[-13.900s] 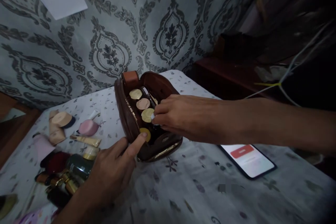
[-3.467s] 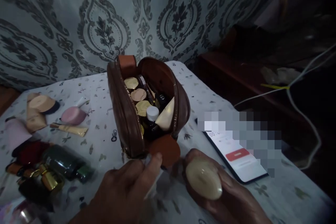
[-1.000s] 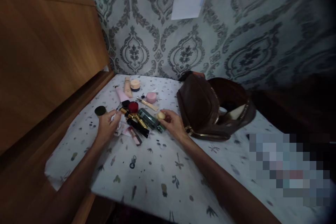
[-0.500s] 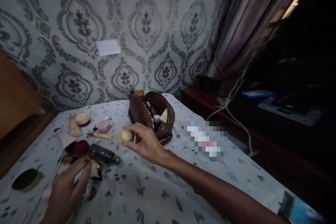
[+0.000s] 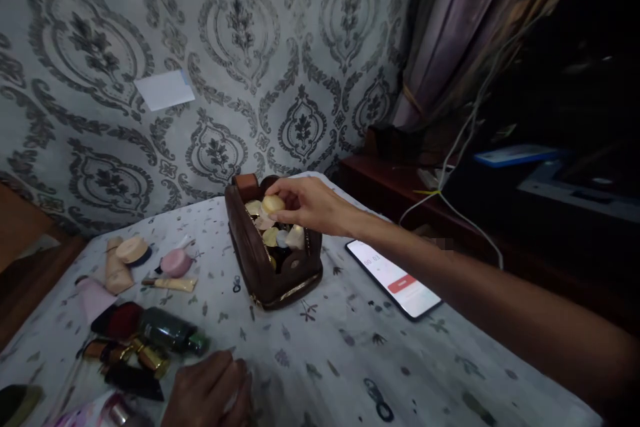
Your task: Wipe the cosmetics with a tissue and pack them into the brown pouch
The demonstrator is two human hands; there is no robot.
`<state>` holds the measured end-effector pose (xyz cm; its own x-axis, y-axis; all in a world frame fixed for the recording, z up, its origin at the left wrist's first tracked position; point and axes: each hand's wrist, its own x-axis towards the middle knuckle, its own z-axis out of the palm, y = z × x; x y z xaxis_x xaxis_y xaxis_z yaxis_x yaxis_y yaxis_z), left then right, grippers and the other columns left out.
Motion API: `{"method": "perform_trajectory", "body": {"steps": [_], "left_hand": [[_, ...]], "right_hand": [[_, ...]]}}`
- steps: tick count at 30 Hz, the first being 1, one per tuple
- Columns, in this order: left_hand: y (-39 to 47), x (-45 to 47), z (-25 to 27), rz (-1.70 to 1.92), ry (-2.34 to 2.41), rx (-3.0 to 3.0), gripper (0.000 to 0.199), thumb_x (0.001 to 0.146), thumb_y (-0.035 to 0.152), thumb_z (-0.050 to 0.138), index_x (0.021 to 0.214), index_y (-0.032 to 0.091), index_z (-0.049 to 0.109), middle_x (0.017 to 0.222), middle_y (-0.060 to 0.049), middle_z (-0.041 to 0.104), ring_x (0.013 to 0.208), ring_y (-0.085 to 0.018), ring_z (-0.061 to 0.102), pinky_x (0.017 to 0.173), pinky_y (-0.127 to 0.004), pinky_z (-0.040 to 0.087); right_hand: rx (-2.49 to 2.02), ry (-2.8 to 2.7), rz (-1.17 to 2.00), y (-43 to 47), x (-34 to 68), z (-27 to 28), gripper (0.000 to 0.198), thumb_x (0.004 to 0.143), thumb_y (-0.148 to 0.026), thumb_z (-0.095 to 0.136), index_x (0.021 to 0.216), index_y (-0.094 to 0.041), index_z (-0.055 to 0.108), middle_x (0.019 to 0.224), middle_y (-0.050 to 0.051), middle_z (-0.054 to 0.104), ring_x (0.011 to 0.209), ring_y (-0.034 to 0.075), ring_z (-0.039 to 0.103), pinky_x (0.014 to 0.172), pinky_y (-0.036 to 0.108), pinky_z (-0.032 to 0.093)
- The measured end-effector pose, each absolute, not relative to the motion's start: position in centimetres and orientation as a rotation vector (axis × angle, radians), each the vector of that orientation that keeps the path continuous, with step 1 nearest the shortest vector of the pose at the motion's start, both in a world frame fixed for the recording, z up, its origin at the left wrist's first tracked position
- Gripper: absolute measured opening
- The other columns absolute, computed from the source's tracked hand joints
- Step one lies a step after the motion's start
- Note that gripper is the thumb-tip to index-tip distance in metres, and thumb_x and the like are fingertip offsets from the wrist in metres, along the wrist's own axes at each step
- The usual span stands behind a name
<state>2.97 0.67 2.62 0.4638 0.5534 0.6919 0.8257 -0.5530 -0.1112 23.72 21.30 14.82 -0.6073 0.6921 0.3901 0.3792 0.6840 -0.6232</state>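
My right hand (image 5: 320, 205) pinches a small round pale-yellow item (image 5: 273, 205) between thumb and fingers, over the opening of a brown cosmetic bag (image 5: 245, 247). The unzipped bag holds several small pale and dark items, partly hidden by the hand. My left hand (image 5: 210, 390) rests on the sheet at the bottom with its fingers curled; whether anything is inside them is hidden. Left of it lie a dark green bottle (image 5: 170, 330), a gold-coloured tube (image 5: 150, 355) and a dark red round item (image 5: 123, 320).
Farther left lie a pink tube (image 5: 95, 300), a beige tube (image 5: 117, 270), a round beige compact (image 5: 133, 250), a pink round container (image 5: 176, 262) and a slim yellowish tube (image 5: 175, 284). A lit phone (image 5: 390, 280) lies beneath my right forearm. White cables (image 5: 467, 233) hang at right.
My right hand has carried the round pale-yellow item from the sheet to above the bag. My left hand has moved right, away from the cosmetics, and curled. The view has shifted.
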Motion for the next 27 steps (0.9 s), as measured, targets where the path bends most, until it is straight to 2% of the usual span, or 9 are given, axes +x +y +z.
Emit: {"method": "perform_trajectory", "body": {"steps": [5,10,16,23,27], "left_hand": [[0.9,2.4,0.1,-0.83,-1.204,-2.39,0.019,0.09,0.01,0.049,0.075,0.02,0.056,0.055,0.003,0.057,0.046,-0.011,0.059,0.044,-0.021,0.043],[1.3,1.7,-0.6,-0.791,-1.226,-2.47,0.014,0.087,0.008,0.053,0.08,0.018,0.059,0.056,0.003,0.057,0.045,-0.009,0.057,0.043,-0.018,0.043],[1.5,1.8,-0.4,-0.818,-1.269,-2.4,0.014,0.092,0.016,0.051,0.085,0.019,0.062,0.067,-0.002,0.07,0.056,-0.012,0.068,0.049,-0.019,0.051],[1.4,2.3,0.1,-0.815,-1.338,-2.488,0.017,0.095,0.015,0.047,0.085,0.02,0.06,0.063,-0.001,0.067,0.053,-0.013,0.065,0.047,-0.021,0.048],[1.3,2.2,-0.3,-0.818,-1.388,-2.507,0.017,0.097,0.018,0.046,0.089,0.02,0.06,0.07,-0.003,0.071,0.063,-0.015,0.069,0.055,-0.023,0.052]], "right_hand": [[-0.804,-2.52,0.465,21.7,22.7,15.4,0.028,0.075,-0.02,0.071,0.102,-0.016,0.068,0.079,-0.001,0.064,0.071,0.013,0.055,0.063,0.024,0.03],[-0.695,-2.688,0.462,22.0,22.7,15.0,0.019,0.075,-0.02,0.068,0.093,-0.017,0.068,0.077,-0.001,0.062,0.067,0.013,0.051,0.059,0.025,0.028],[-0.652,-2.757,0.497,21.6,23.0,13.9,0.018,0.072,-0.022,0.073,0.088,-0.018,0.068,0.08,0.001,0.065,0.076,0.016,0.056,0.062,0.025,0.034],[-0.633,-2.877,0.375,21.0,22.1,13.1,0.015,0.072,-0.023,0.077,0.082,-0.018,0.067,0.09,0.005,0.069,0.085,0.021,0.062,0.065,0.027,0.039],[-0.651,-2.937,0.276,20.8,21.6,13.2,0.015,0.074,-0.026,0.077,0.083,-0.017,0.069,0.093,0.008,0.07,0.086,0.023,0.064,0.067,0.029,0.041]]}}
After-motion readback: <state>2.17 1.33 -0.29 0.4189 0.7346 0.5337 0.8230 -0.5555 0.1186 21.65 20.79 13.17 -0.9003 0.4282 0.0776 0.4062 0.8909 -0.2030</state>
